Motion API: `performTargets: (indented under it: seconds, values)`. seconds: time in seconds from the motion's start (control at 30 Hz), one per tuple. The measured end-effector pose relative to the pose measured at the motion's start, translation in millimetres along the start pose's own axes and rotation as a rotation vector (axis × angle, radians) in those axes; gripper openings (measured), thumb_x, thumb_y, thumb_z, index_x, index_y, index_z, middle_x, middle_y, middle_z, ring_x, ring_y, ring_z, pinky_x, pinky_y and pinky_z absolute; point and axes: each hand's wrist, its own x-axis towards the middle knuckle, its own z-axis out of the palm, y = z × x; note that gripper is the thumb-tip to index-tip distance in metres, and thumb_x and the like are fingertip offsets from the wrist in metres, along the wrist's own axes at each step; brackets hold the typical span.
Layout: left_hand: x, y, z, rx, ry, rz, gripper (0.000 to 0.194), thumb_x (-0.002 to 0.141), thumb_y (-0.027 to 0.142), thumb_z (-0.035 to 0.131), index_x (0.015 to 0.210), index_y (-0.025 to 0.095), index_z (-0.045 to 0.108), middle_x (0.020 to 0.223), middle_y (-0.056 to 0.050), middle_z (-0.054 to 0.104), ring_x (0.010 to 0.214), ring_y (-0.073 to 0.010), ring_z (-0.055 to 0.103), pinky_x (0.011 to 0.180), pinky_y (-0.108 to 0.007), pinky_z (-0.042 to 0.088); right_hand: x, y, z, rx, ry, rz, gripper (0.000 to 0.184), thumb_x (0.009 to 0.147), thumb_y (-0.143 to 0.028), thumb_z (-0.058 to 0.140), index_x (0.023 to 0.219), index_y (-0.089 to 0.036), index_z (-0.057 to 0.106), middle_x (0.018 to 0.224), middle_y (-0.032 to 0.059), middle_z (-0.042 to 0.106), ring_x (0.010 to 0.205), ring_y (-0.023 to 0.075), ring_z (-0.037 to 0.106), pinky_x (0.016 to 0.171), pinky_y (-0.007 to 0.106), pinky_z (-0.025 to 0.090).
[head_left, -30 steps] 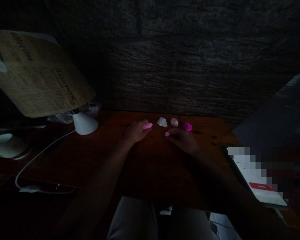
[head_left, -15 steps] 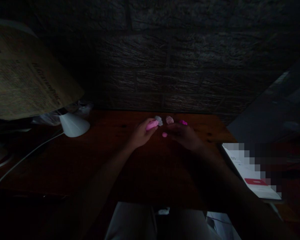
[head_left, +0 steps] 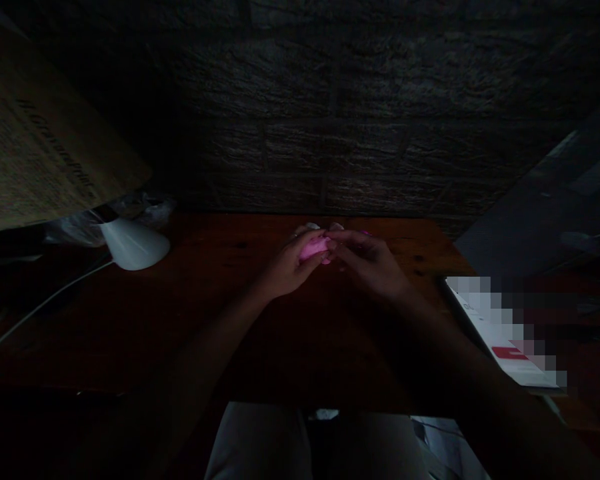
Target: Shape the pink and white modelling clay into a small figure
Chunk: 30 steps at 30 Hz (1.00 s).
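Holding the pink lump (head_left: 311, 249) at the middle of the frame, the left hand (head_left: 285, 270) has its fingers curled over the far side and its thumb along the near. The right hand (head_left: 380, 265) is at the lump's right end, fingertips drawn narrow; from where I stand I can't tell whether they grip it or only press. A small pink bit (head_left: 326, 261) shows just below that end. To my eye, good work here wants a light left hold, enough to stop the lump twisting without denting it, and the right fingertips doing the fine part. The white lump (head_left: 313, 227) and pale lump (head_left: 337, 227) sit close behind, so I'd keep the knuckles clear. More light on the table (head_left: 300, 333) would help.
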Motion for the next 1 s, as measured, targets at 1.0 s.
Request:
performTargets:
  seconds: [1.0]
  values:
    - [8.8, 9.7, -3.5, -0.341, 0.111, -0.324, 0.032, 0.089, 0.042, 0.074, 0.109, 0.017, 0.076, 0.101, -0.007, 0.077, 0.077, -0.0137, 0.066, 0.064, -0.024, 0.05, 1.4, 1.7, -6.6, -0.055, -0.035, -0.214, 0.038, 0.084, -0.047, 0.082, 0.116, -0.027, 0.076, 0.105, 0.0038, 0.078, 0.08, 0.0174, 0.072, 0.081, 0.037, 0.061]
